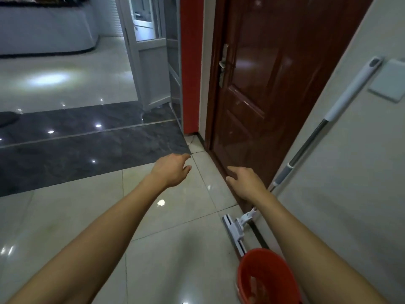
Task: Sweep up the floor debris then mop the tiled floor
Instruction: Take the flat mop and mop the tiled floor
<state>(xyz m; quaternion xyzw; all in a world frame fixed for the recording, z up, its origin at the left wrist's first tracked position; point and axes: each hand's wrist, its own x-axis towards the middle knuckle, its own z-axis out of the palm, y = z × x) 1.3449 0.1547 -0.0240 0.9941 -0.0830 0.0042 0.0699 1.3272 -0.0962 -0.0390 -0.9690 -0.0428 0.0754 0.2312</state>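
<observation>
1. Two bare hands reach forward over the pale tiled floor (65,216), and neither holds anything.
2. At far left a dark grey marble strip (76,148) crosses the floor; the tiles on both sides are glossy, so they are probably slippery once wet.
3. Left of centre, the left hand (173,170) hovers with fingers loosely extended and relaxed.
4. Further right, the right hand (245,183) is likewise loose and unclenched, its fingers pointing toward the foot of the brown wooden door (274,84).
5. Right of that hand, a flat mop (306,150) leans against the cream wall (350,194), its head (235,232) resting on the floor at the baseboard. It looks light and stiff; the grey sleeve low on the metal shaft, or the white grip higher up, seems the natural hold, since the bare steel between could slide in a damp palm.
6. Lowest right, a red bucket (267,279) stands just beside the mop head; whether it holds water I cannot tell.
</observation>
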